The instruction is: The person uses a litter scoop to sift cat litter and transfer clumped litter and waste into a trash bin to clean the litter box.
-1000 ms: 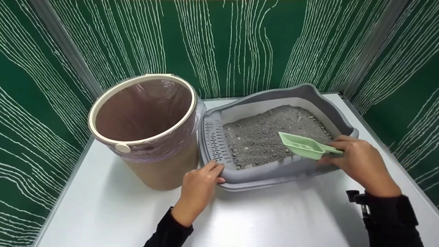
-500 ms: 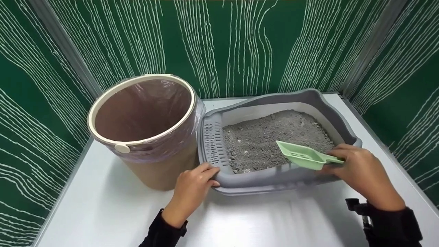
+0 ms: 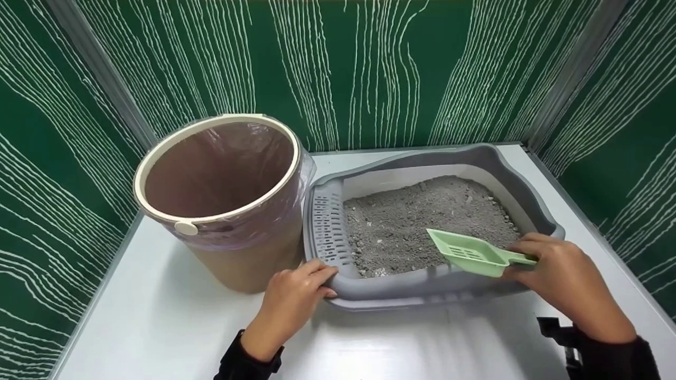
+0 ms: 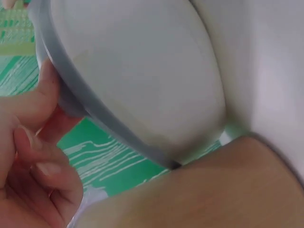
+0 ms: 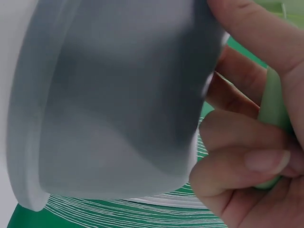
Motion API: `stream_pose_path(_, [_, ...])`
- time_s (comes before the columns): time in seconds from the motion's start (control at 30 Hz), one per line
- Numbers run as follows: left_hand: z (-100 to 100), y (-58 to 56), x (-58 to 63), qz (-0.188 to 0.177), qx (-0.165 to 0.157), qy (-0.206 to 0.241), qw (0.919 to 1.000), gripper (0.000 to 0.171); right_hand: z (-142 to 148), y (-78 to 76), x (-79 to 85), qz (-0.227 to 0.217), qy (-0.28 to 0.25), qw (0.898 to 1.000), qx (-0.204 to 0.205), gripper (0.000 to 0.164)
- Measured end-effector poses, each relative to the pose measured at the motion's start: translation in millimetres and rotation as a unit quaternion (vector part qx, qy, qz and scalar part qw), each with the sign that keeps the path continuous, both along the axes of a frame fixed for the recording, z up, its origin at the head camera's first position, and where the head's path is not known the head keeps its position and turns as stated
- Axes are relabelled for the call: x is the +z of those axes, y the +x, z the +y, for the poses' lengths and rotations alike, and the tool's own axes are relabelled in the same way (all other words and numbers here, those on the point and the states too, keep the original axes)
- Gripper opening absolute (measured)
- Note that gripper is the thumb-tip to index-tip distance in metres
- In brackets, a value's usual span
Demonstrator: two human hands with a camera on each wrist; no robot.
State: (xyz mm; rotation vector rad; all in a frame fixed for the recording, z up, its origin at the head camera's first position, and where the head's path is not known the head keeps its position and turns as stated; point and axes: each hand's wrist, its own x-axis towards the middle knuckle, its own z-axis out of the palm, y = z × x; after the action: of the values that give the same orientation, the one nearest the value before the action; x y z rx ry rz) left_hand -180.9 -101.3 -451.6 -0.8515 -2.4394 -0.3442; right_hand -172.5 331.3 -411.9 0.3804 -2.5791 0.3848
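- Litter tray [image 3: 401,289]: grey, smooth moulded plastic, roughly rectangular with rounded corners; its rim rises in a wavy curve at the far right, and the inner wall has a paler band. It is at the right of the tabletop [image 3: 158,340], just beside the bin; whether its whole base rests flat cannot be told.
- Slotted panel [image 3: 331,227]: part of the tray's left end, pierced with rows of short slits.
- Litter [image 3: 412,221]: dark grey, grainy and crumbly, dotted with pale bits, coarser lumps along its edges.
- Scoop [image 3: 483,253]: light green plastic, a shallow pan with a pointed front corner and slots in its floor, tilted above the tray's near right side.
- Bin [image 3: 259,269]: tan, round and tapering downward, with a cream ring at its mouth and a round knob on the near side. A thin, clear, wrinkled liner [image 3: 269,227] is folded over the outside.
- Panels [image 3: 443,53]: deep green with wavering white lines, joined by grey posts [image 3: 578,68].
- Left hand [image 3: 293,293]: reaches in from below, knuckles up, pinching the tray's near left corner between thumb and fingers.
- Right hand [image 3: 567,282]: comes in from the lower right, fingers curled around the scoop's handle; in the right wrist view, a finger or thumb also touches the tray's edge.
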Motion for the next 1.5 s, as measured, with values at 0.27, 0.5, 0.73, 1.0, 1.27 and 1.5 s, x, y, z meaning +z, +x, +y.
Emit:
stream_pose_path(0.27, [-12,-7.1,52.7,0.176,0.002,0.042,0.9834,0.034,0,1.2,1.2,-0.016,-0.002,1.0,-0.005,0.042])
stream_pose_path(0.5, [-29,-31.5,115.2,0.202,0.224,0.044,0.9524,0.052,0,0.3,2.2,-0.023,-0.005,1.0,-0.008,0.041])
stream_pose_path(0.73, [-34,-44.9,119.9,0.141,0.284,-0.019,0.9481,0.059,0,-0.4,2.1,-0.019,-0.004,1.0,-0.004,0.041])
stream_pose_path(1.0, [-31,-31.7,122.5,0.133,0.271,-0.026,0.9529,0.053,1,0.5,5.1,-0.036,0.001,0.999,-0.003,0.04])
stream_pose_path(1.27, [-29,-5.6,127.4,0.072,0.274,-0.013,0.9589,0.053,6,-5.8,12.5,-0.021,0.002,0.999,0.041,0.038])
stream_pose_path(1.5, [-29,-3.7,122.6,0.104,0.273,-0.001,0.9563,0.052,10,-14.2,38.4,-0.044,-0.039,0.998,0.033,0.031])
